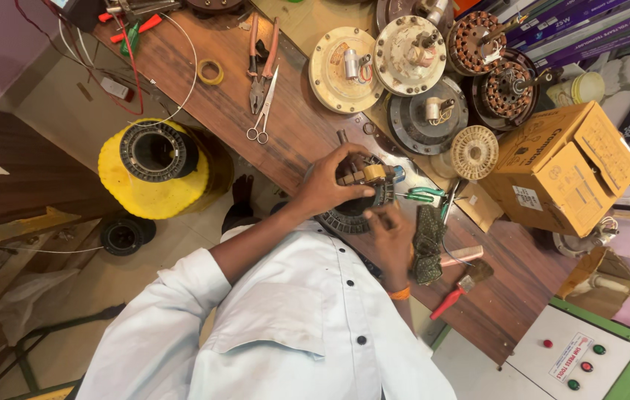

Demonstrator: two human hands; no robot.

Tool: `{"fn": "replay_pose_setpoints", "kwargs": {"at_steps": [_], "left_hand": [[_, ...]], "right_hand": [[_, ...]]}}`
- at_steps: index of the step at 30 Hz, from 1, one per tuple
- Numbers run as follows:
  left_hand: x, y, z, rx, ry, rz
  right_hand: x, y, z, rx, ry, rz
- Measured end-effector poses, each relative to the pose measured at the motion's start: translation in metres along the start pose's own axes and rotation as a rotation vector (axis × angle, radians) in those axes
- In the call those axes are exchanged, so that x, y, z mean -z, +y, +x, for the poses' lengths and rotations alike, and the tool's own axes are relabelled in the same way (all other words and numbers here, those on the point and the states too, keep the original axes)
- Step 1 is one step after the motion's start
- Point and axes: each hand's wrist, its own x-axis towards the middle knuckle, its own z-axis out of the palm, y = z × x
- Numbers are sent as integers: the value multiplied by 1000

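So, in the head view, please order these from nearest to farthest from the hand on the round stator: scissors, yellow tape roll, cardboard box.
From that hand:
1. Scissors, on the bench beyond it.
2. Yellow tape roll, further along the bench.
3. Cardboard box, at the opposite end.

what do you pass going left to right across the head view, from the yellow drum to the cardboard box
yellow drum → scissors → left hand → right hand → green-handled cutters → cream slotted disc → cardboard box

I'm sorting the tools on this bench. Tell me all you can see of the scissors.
The scissors lie flat on the brown wooden bench, shut or nearly so. All bare silvery metal, slim blades pointing up toward the red-handled pliers, two small ring handles at the lower end. The blade tip seems to meet the pliers. No hand touches them.
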Motion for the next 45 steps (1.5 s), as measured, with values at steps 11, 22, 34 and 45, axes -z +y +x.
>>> {"fn": "replay_pose_setpoints", "kwargs": {"at_steps": [11,22,34,45], "left_hand": [[-6,4,-7,-397,199,524],[-3,-2,-6,-436,137,489],[8,-22,1,158,-180,-755],[8,-38,-2,-66,-64,-200]], "right_hand": [[46,-8,44,227,200,6],[45,-74,108,686,-100,-342],[9,-104,160,511,-413,-539],[34,-77,50,262,-141,-195]]}}
